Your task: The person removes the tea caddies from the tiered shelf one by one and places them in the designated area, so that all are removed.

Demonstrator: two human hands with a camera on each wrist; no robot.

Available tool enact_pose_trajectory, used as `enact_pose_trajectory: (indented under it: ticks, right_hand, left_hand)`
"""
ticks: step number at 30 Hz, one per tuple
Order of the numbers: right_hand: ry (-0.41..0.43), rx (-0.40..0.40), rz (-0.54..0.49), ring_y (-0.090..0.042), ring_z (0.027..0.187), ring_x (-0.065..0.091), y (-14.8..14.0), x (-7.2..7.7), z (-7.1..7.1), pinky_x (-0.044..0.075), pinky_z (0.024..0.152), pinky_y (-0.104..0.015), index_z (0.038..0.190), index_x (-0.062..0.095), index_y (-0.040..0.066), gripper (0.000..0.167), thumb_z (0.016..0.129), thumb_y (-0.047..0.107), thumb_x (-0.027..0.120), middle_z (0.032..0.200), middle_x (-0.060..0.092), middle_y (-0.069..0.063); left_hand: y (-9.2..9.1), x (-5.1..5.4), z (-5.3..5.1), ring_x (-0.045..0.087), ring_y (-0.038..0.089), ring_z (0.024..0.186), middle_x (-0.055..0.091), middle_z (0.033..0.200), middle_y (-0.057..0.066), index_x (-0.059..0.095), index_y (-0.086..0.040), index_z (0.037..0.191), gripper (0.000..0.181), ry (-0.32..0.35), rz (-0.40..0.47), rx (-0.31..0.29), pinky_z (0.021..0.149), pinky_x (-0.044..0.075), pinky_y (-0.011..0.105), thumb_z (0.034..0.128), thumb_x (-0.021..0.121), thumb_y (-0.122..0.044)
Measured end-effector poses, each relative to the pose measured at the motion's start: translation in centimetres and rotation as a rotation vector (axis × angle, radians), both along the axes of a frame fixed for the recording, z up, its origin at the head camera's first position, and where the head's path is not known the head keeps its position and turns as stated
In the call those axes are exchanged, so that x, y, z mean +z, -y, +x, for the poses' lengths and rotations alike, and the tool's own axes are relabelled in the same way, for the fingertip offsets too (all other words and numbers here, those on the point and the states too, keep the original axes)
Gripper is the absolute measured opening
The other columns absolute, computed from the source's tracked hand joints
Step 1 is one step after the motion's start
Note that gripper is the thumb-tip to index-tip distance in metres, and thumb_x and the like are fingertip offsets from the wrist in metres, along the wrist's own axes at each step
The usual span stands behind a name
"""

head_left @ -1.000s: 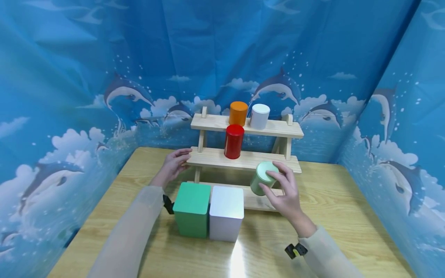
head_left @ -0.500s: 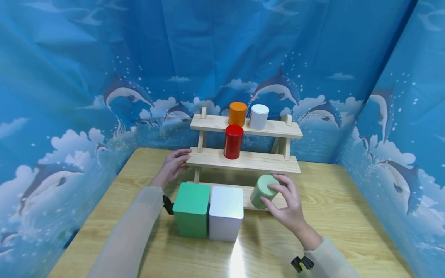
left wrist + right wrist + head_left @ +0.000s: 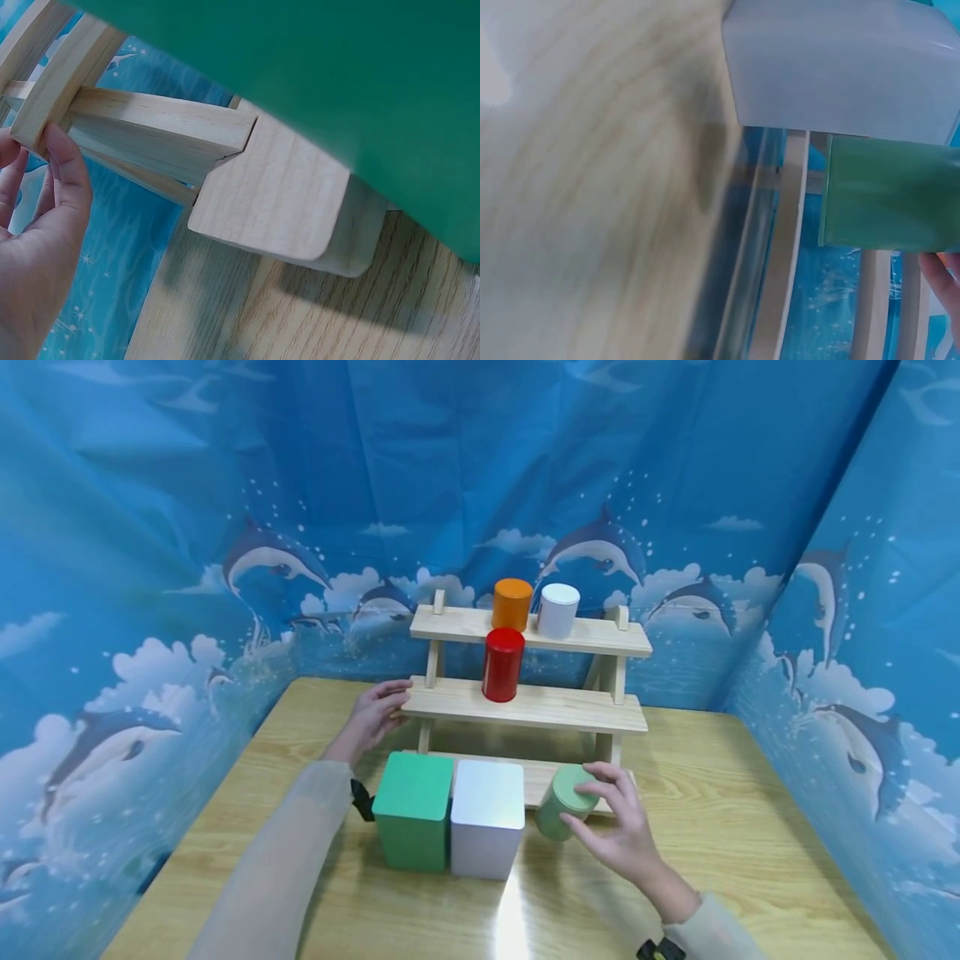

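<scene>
My right hand (image 3: 618, 822) holds a pale green round canister (image 3: 558, 810) by its upper part, thumb and fingers on opposite sides. It tilts slightly in front of the lowest shelf board, just right of a white square box (image 3: 487, 818); whether its base touches anything I cannot tell. In the right wrist view the green canister (image 3: 889, 195) shows side-on, with only fingertips (image 3: 941, 281) visible. My left hand (image 3: 371, 717) grips the left end of the middle board of a wooden three-tier stand (image 3: 577, 708). The left wrist view shows its fingers pinching that board end (image 3: 41, 124).
A green square box (image 3: 414, 814) stands left of the white one, before the stand. The middle board bears a red canister (image 3: 503, 666); the top board bears an orange canister (image 3: 512, 606) and a white canister (image 3: 558, 612). Blue dolphin-print sheeting (image 3: 450, 468) surrounds the wooden table (image 3: 697, 793).
My right hand has brought the pale green canister down and toward me, from before the middle board to before the lowest one. The left hand keeps its grip on the stand.
</scene>
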State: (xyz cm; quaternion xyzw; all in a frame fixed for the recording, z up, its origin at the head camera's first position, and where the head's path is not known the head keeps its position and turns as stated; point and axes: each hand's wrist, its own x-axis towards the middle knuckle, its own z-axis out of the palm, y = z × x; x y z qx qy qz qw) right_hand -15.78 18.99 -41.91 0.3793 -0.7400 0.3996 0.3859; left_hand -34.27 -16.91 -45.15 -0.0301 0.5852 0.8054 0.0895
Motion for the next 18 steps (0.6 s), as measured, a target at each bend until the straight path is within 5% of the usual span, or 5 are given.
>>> enact_pose_trajectory:
  ticks: [7, 18]
  right_hand:
    - [0.053, 0.089, 0.012, -0.039, 0.095, 0.049, 0.1, -1.0, 0.2, 0.042, 0.09, -0.021, 0.089, 0.058, -0.01, 0.034, 0.071, 0.011, 0.078, 0.101, 0.049, -0.035]
    - [0.103, 0.161, 0.054, -0.041, 0.095, 0.05, 0.6, -2.3, 0.4, 0.042, 0.092, -0.024, 0.09, 0.057, -0.009, 0.038, 0.059, -0.001, 0.079, 0.102, 0.049, -0.035]
  left_hand:
    - [0.1, 0.0, 0.0, 0.059, 0.015, 0.089, 0.054, 0.114, 0.002, 0.059, -0.011, 0.119, 0.028, 0.009, 0.004, 0.004, 0.068, 0.048, 0.031, 0.0906, 0.062, -0.012]
    - [-0.1, 1.7, 1.2, 0.058, 0.013, 0.088, 0.054, 0.112, 0.001, 0.05, -0.004, 0.131, 0.039, -0.002, -0.019, -0.04, 0.078, 0.046, 0.036, 0.093, 0.057, -0.01]
